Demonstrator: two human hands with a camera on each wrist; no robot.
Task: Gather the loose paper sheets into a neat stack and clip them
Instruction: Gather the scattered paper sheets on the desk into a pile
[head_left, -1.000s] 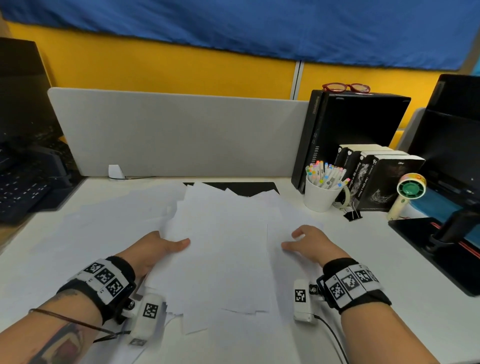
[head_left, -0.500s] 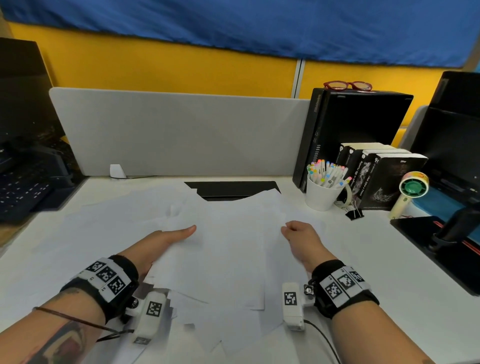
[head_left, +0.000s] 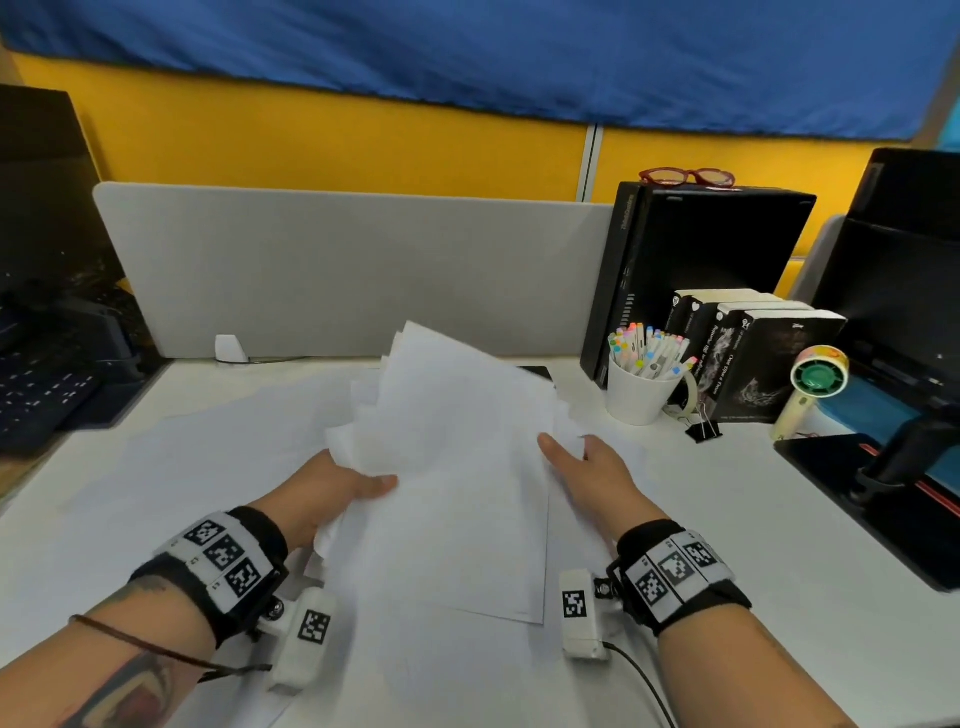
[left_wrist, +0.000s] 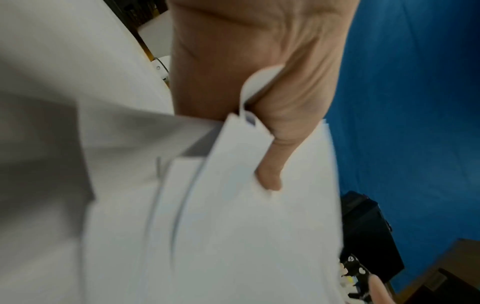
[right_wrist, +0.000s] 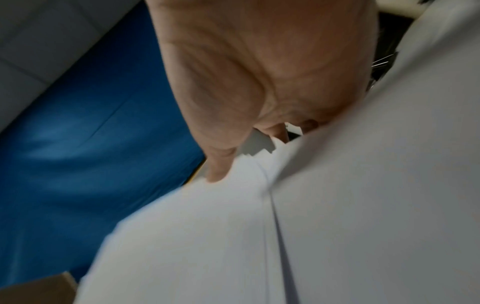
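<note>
The paper sheets (head_left: 457, 467) are being held as a loose bundle above the middle of the bench (head_left: 779, 571), far end tilting up toward the grey divider (head_left: 337, 270), edges fanned and uneven at the top left. More sheets (head_left: 208, 467) are lying flat on the bench to the left, outside the bundle.

The left hand (head_left: 332, 488) is pinching the bundle's left edge, thumb on top; the left wrist view shows the thumb pressing the top sheet, with one corner curling against the palm. The right hand (head_left: 592, 467) is gripping the right edge, thumb over the paper; its fingers are hidden beneath.

Judgement: the step in hand is squaring the bundle. It would go best with the grip loosened and the lower edge tapped on the bench (the curled corner needs freeing first), and the flat sheets added before clipping.

A black binder clip (head_left: 703, 429) is sitting on the bench right of the bundle, just beside a white cup (head_left: 639, 397). The cup is holding coloured markers (head_left: 647, 348), standing upright.
</note>
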